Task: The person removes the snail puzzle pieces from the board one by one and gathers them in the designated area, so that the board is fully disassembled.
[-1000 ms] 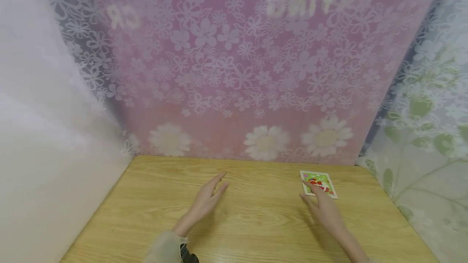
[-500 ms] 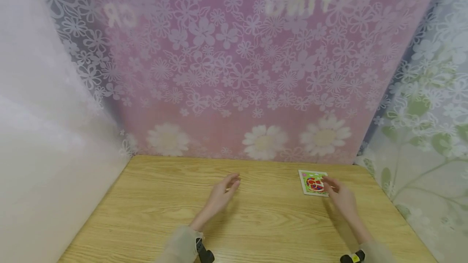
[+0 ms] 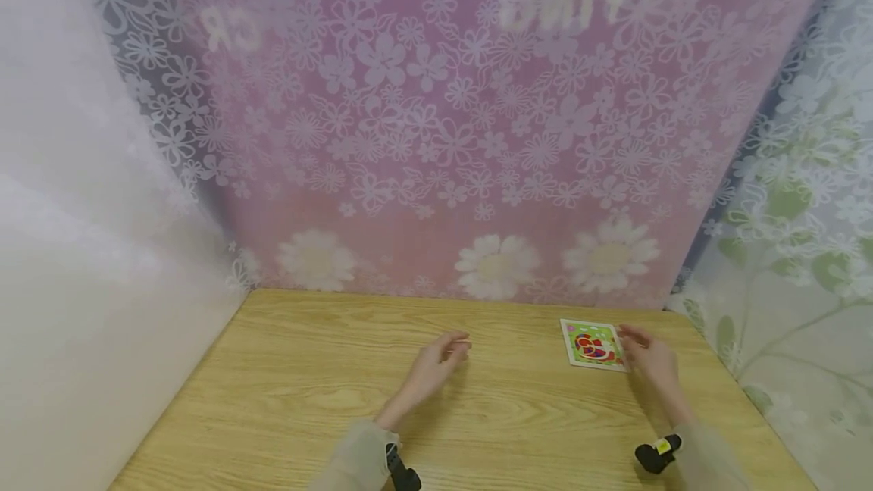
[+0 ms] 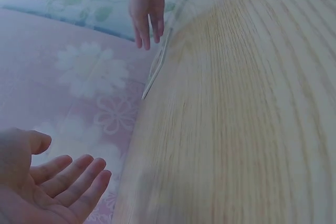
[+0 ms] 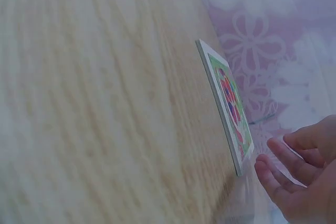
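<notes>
A thin square picture board (image 3: 592, 345) with a pale border lies flat at the back right of the wooden table. Its picture is green with a red and blue figure. Just beside the board's right edge hovers my right hand (image 3: 652, 364), fingers loosely bent. In the right wrist view, a small gap shows between the fingertips (image 5: 262, 166) and the board (image 5: 228, 103). Nothing is held in my left hand (image 3: 433, 367), which hangs above the middle of the table with relaxed fingers. The left wrist view shows its palm (image 4: 52, 192) and spread fingers.
A pink flowered curtain (image 3: 423, 173) stands along the table's back edge. Pale sheeting (image 3: 102, 248) closes the left side and a leaf-patterned sheet (image 3: 805, 264) the right. Bare wood (image 3: 307, 370) stretches to the left of my left hand.
My right hand has moved right, from over the picture board to beside its right edge. My left hand has shifted right across the table. The board lies where it was.
</notes>
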The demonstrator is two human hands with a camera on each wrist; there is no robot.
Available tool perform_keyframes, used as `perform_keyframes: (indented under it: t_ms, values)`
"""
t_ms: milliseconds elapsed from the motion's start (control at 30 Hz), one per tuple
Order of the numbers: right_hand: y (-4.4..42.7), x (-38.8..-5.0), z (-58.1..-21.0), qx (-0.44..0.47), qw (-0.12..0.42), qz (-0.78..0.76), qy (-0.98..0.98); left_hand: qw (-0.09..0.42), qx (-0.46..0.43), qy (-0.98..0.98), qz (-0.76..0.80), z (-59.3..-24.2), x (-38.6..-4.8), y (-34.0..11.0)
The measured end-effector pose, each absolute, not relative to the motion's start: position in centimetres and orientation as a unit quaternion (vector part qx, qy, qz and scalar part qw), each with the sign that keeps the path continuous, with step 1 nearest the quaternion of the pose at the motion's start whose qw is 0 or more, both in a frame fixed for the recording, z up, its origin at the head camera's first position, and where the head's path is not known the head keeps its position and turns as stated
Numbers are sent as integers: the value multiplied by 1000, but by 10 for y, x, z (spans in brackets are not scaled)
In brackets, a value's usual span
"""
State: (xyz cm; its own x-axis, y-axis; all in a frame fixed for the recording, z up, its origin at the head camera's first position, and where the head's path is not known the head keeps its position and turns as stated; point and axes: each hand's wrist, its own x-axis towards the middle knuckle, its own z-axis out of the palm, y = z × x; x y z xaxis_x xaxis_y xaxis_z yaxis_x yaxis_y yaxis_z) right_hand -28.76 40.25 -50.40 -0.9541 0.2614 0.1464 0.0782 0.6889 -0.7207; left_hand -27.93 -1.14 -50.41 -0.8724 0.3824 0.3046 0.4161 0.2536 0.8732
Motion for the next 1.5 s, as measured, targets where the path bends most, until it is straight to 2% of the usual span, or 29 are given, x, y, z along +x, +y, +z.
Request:
perform_keyframes:
  t_ms: [133, 400, 700, 1100, 1500]
  values:
    - [409, -295, -504, -104, 86, 423, -896, -16, -242, -768, -592, -504, -279, -8]
    - [418, -305, -506, -112, 64, 447, -885, -63, -209, -735, -642, -503, -283, 1]
    - [419, -308, -505, -108, 30, 456, -883, -73, -217, -720, -655, -498, -291, 17]
    - [415, -309, -503, -100, 22, 448, -888, -102, -188, -705, -676, -490, -295, 43]
    - [411, -309, -504, -96, 9, 472, -876, -119, -167, -709, -675, -498, -301, 66]
